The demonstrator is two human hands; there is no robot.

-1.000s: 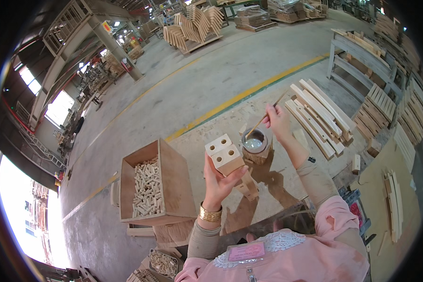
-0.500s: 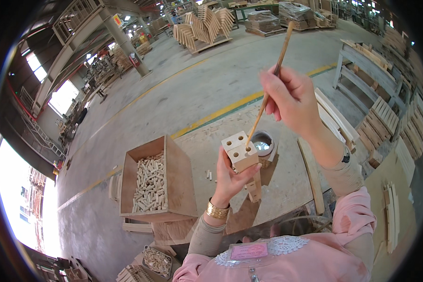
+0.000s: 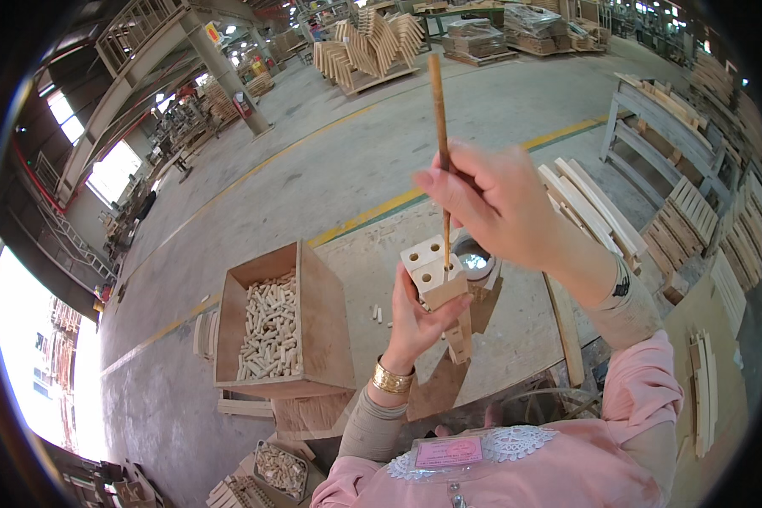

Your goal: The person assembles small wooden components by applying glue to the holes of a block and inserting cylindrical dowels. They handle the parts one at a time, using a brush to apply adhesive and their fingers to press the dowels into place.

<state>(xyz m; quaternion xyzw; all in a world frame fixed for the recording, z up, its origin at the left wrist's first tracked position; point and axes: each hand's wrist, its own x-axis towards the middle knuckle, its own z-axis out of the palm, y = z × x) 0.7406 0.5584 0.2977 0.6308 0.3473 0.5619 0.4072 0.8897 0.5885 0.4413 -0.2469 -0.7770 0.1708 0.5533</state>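
My left hand (image 3: 418, 325) is wrapped round a pair of pale wooden pieces (image 3: 445, 293), held side by side with their drilled end faces turned up. Several round holes show in those faces. Between its fingers my right hand (image 3: 501, 201) grips a thin wooden stick (image 3: 439, 114), almost upright. The stick's lower tip is at the hole nearest my right side; how deep it goes I cannot tell. Just beyond the pieces stands a round pot (image 3: 481, 264) with something pale and shiny inside, partly covered by my right hand.
Left of my hands, a wooden box (image 3: 322, 326) holds many short dowels (image 3: 269, 330). A few loose dowels (image 3: 376, 312) lie on the worktable (image 3: 360, 271). Wooden strips (image 3: 588, 203) and a long batten (image 3: 565, 330) are on the right. A tray of dowels (image 3: 281, 471) sits low at left.
My right hand has shifted left and slightly down, and the stick has swung from a rightward lean to nearly upright. My left hand and the wooden pieces have hardly moved.
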